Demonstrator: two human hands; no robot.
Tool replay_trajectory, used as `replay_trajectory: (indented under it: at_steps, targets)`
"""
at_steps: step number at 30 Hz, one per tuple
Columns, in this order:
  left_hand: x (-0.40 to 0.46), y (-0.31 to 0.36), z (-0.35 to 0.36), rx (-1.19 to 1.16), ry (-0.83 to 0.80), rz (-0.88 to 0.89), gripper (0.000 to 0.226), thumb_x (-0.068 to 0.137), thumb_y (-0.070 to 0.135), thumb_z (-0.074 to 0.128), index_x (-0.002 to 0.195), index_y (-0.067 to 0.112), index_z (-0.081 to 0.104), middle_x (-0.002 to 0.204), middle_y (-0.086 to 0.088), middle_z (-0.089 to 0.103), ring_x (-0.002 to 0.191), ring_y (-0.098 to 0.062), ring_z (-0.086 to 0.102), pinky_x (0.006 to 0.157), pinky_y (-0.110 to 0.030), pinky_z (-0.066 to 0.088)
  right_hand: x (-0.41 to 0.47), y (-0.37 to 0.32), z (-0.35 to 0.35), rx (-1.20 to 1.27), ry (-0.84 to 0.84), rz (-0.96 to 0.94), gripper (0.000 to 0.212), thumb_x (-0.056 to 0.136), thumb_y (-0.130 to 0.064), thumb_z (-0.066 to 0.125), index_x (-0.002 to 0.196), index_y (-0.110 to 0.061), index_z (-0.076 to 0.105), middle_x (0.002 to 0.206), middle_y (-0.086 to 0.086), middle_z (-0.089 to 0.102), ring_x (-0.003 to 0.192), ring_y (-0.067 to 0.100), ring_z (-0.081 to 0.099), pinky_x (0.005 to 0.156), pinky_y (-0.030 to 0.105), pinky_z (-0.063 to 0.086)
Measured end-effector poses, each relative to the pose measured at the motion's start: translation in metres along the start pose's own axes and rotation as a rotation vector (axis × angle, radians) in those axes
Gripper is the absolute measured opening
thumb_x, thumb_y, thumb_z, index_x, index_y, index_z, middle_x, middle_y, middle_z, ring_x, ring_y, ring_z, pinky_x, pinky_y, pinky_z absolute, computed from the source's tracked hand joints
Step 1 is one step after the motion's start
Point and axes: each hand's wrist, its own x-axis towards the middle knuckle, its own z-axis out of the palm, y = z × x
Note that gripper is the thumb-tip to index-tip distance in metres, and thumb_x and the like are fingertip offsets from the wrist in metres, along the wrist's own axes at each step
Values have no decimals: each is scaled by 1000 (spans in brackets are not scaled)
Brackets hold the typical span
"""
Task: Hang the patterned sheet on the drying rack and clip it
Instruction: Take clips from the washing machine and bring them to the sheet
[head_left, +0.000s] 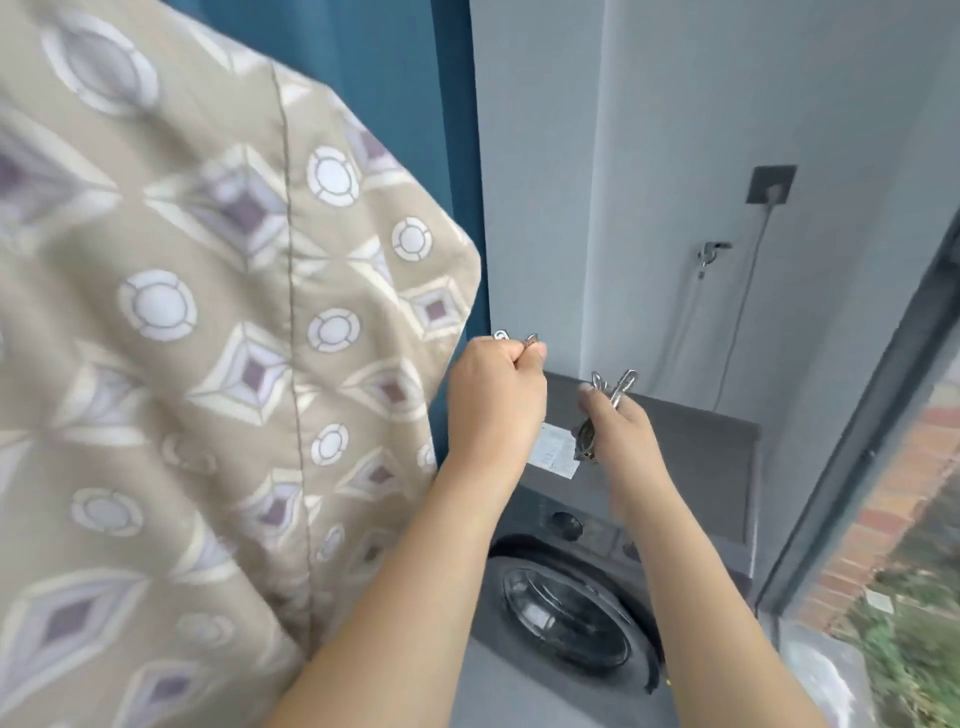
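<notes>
The patterned sheet (197, 338), beige with pale circles and purple diamonds, hangs draped over the left half of the view; the rack under it is hidden. Just right of the sheet's edge, my left hand (493, 395) grips a metal clip (519, 339), whose ends stick out above my fist. My right hand (618, 431) holds a bunch of metal clips (610, 389), with two prongs pointing up past my fingers. Neither hand touches the sheet.
A grey front-loading washing machine (571, 597) stands below my hands against the pale wall, with a white label (556, 449) on its top. A tap and hose (709, 254) hang on the wall. A glass window (893, 519) runs along the right; a blue curtain (405, 104) hangs behind the sheet.
</notes>
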Motion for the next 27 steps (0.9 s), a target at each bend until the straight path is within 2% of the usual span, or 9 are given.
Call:
replay_trajectory:
  at_steps: [5, 11, 14, 16, 18, 19, 21, 25, 27]
  targets:
    - [3, 50, -27, -127, -64, 18, 59, 93, 27, 61, 48, 15, 25, 37, 4, 22, 42, -13, 21, 44, -26, 21, -32, -39, -6, 91, -8, -117, 38, 96, -40, 53, 106, -4, 62, 79, 5, 48, 68, 14, 43, 59, 25, 35]
    - [16, 100, -81, -167, -54, 103, 57, 93, 32, 61, 47, 14, 32, 32, 6, 22, 36, -13, 22, 44, -25, 21, -63, -96, 6, 178, -49, -282, 39, 95, -43, 51, 111, -10, 65, 76, 3, 45, 53, 3, 41, 48, 9, 37]
    - [25, 118, -115, -157, -1, 161, 53, 92, 34, 62, 50, 11, 39, 34, 6, 24, 39, -12, 23, 44, -25, 24, -74, -121, 24, 190, -98, -368, 42, 94, -45, 50, 112, -9, 64, 79, 5, 43, 49, -1, 41, 47, 7, 36]
    - [32, 125, -137, -169, 39, 179, 48, 90, 36, 63, 61, 0, 54, 41, 6, 38, 45, -17, 37, 50, -25, 38, -79, -135, 39, 181, -130, -408, 48, 94, -45, 50, 114, -2, 60, 82, 7, 43, 47, -2, 41, 46, 8, 36]
    - [36, 131, -158, -197, 53, 190, 46, 85, 40, 65, 74, -4, 64, 58, -16, 59, 55, -31, 55, 65, -37, 57, -85, -148, 55, 155, -178, -444, 47, 95, -44, 50, 108, -1, 61, 89, 8, 43, 51, -1, 43, 47, 7, 36]
    - [38, 133, -167, -197, 64, 198, 45, 83, 41, 64, 76, -3, 66, 67, -23, 65, 62, -38, 61, 72, -43, 59, -88, -153, 63, 141, -204, -456, 43, 95, -45, 50, 105, -5, 63, 91, 8, 45, 54, 1, 44, 48, 7, 37]
    - [37, 138, -182, -171, 90, 208, 44, 83, 40, 64, 75, -2, 66, 73, -23, 68, 72, -38, 67, 78, -47, 58, -94, -162, 77, 158, -260, -469, 37, 94, -46, 50, 100, -14, 65, 91, 6, 48, 58, 1, 47, 51, 6, 38]
    - [37, 147, -206, -151, 139, 234, 44, 81, 41, 65, 71, -3, 63, 74, -25, 66, 72, -38, 67, 77, -50, 57, -102, -179, 95, 264, -339, -485, 41, 92, -44, 53, 102, -5, 61, 75, -4, 54, 57, 0, 50, 51, 8, 39]
    - [35, 153, -217, -115, 169, 251, 43, 84, 38, 66, 70, -3, 62, 72, -25, 64, 71, -36, 67, 76, -47, 56, -105, -186, 103, 318, -406, -495, 40, 91, -45, 57, 100, -7, 61, 74, -7, 59, 61, 0, 55, 59, 13, 43]
